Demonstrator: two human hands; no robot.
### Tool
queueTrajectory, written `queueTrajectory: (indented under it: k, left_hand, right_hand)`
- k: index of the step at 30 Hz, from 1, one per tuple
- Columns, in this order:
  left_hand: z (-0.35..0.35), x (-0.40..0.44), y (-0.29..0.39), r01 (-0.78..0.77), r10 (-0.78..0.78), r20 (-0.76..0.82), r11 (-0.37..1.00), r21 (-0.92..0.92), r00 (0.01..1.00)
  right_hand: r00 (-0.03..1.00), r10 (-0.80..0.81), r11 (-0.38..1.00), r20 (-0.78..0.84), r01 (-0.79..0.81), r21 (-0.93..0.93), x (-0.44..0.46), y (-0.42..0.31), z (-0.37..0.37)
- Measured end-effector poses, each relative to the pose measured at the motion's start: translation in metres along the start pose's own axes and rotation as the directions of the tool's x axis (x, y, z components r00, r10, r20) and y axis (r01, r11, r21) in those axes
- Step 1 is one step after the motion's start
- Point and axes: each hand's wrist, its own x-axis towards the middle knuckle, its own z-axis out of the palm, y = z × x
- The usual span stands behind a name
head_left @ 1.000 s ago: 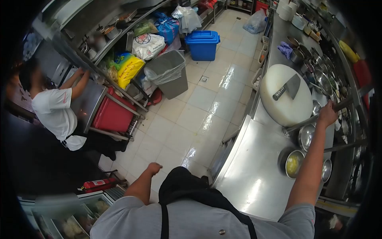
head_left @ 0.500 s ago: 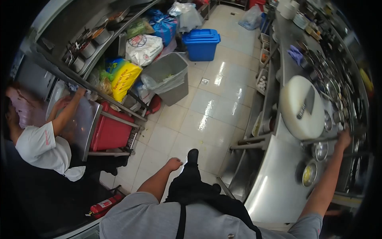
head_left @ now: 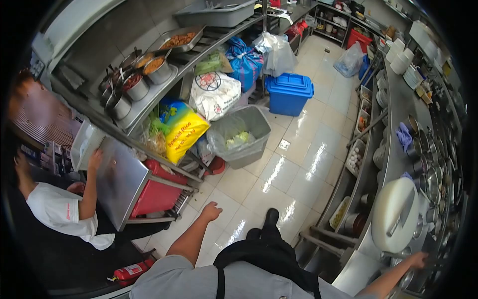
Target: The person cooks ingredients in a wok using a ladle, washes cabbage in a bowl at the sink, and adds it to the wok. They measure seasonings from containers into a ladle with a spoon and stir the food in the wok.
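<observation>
My left hand (head_left: 212,212) hangs over the tiled floor, its fingers loosely curled, with nothing visible in it. Far to the right, my right hand (head_left: 417,259) is beside the steel counter, near metal bowls and a rail; whether its fingers grip anything is too unclear to tell. A thick round white chopping board (head_left: 386,212) lies on the counter just behind it, with a cleaver (head_left: 400,220) on top. Behind the board are several pans and a purple cloth (head_left: 404,136).
At the left, a co-worker in a white shirt (head_left: 57,212) handles a white container (head_left: 85,146) at a steel table (head_left: 119,182). A grey bin (head_left: 244,158), a blue lidded box (head_left: 290,93) and a red fire extinguisher (head_left: 133,270) stand around the tiled floor (head_left: 259,199).
The view has turned left, showing more of the shelf with pots. My right hand has moved back along the counter toward me. My feet have shifted on the floor.
</observation>
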Motion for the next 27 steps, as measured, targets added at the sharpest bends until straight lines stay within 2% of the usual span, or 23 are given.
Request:
queueTrajectory:
  k: [1,3,4,5,7,8,10,11,12,13,14,15,16,17,18,19,20,21,22,24,25,26,27]
  left_hand:
    - [-0.002,0.009,0.005,0.001,-0.001,-0.007,1.000,0.003,1.000]
    - [-0.006,0.024,0.021,-0.174,0.159,0.090,0.964,0.199,0.983]
    - [-0.013,0.028,0.038,-0.184,0.153,0.156,0.960,0.211,0.976]
    - [-0.019,0.032,0.056,-0.185,0.161,0.130,0.961,0.204,0.978]
    - [-0.034,0.036,0.083,-0.152,0.140,0.142,0.986,0.075,0.980]
    - [-0.045,0.040,0.099,-0.223,0.230,0.086,0.971,-0.085,0.969]
    - [-0.103,0.051,0.164,-0.372,0.369,-0.108,0.928,-0.009,0.923]
    - [-0.163,0.082,0.214,-0.334,0.316,-0.392,0.942,0.024,0.864]
    - [-0.208,0.097,0.242,-0.352,0.326,-0.538,0.934,0.057,0.778]
    - [-0.253,0.113,0.270,-0.358,0.326,-0.668,0.929,0.095,0.669]
    - [-0.294,0.150,0.278,-0.454,0.444,-0.790,0.858,0.240,0.422]
    - [-0.333,0.163,0.298,-0.369,0.459,-0.812,0.870,0.328,0.361]
    - [-0.372,0.176,0.318,-0.270,0.471,-0.830,0.876,0.400,0.299]
    - [-0.404,0.191,0.337,-0.211,0.432,-0.841,0.900,0.380,0.327]
    - [-0.429,0.222,0.343,-0.167,0.419,-0.880,0.906,0.388,0.225]
    - [-0.455,0.247,0.348,-0.066,0.403,-0.890,0.915,0.398,0.213]
    - [-0.473,0.261,0.354,0.000,0.436,-0.882,0.897,0.443,0.178]
    - [-0.488,0.269,0.359,0.073,0.465,-0.874,0.875,0.478,0.145]
    - [-0.501,0.278,0.365,0.079,0.449,-0.882,0.883,0.462,0.143]
    - [-0.517,0.297,0.379,0.021,0.517,-0.812,0.840,0.542,0.270]
    - [-0.519,0.315,0.385,-0.040,0.587,-0.800,0.808,0.587,0.124]
    - [-0.522,0.333,0.392,-0.114,0.582,-0.807,0.812,0.572,0.098]
    - [-0.523,0.347,0.402,-0.186,0.575,-0.815,0.810,0.556,0.073]
  right_hand:
    - [0.996,0.064,0.990,-0.054,-0.070,-0.118,-0.008,0.012,0.005]
    - [0.967,0.239,0.891,-0.084,-0.253,-0.378,-0.022,0.017,0.009]
    - [0.975,0.209,0.909,-0.080,-0.224,-0.352,-0.018,0.031,0.012]
    - [0.980,0.183,0.925,-0.075,-0.197,-0.324,-0.015,0.050,0.019]
    - [0.988,0.104,0.982,-0.114,-0.121,-0.146,-0.035,0.044,0.029]
    - [0.988,0.083,0.992,-0.128,-0.094,-0.084,-0.049,0.033,0.031]
    - [0.992,-0.101,0.982,0.074,0.111,-0.152,-0.076,0.025,0.053]
    - [0.963,-0.205,0.961,0.178,0.232,-0.150,-0.088,0.006,0.085]
    - [0.910,-0.302,0.924,0.283,0.353,-0.149,-0.100,-0.001,0.101]
    - [0.865,-0.330,0.905,0.377,0.403,-0.134,-0.134,-0.035,0.110]
    - [0.811,-0.353,0.887,0.467,0.449,-0.109,-0.169,-0.068,0.119]
    - [0.771,-0.324,0.895,0.549,0.437,-0.085,-0.229,-0.130,0.130]
    - [0.662,-0.274,0.960,0.698,0.238,0.150,-0.277,-0.180,0.125]
    - [0.530,-0.213,0.959,0.821,-0.048,0.280,-0.325,-0.231,0.120]
    - [0.418,-0.152,0.927,0.896,-0.254,0.275,-0.356,-0.312,0.090]
    - [0.308,-0.244,0.895,0.920,-0.293,0.336,-0.387,-0.300,0.102]
    - [0.243,-0.482,0.871,0.842,0.027,0.491,-0.411,-0.302,0.110]
    - [0.203,-0.587,0.809,0.783,0.135,0.572,-0.429,-0.337,0.099]
    - [0.180,-0.505,0.863,0.844,0.098,0.495,-0.448,-0.358,0.091]
    - [0.117,-0.303,0.952,0.946,0.076,0.296,-0.474,-0.372,0.088]
    - [0.082,-0.184,0.980,0.979,0.096,0.176,-0.486,-0.387,0.088]
    - [0.051,-0.006,0.997,0.999,0.071,0.003,-0.497,-0.404,0.090]
    - [0.044,-0.014,0.997,0.999,0.077,0.011,-0.507,-0.413,0.097]
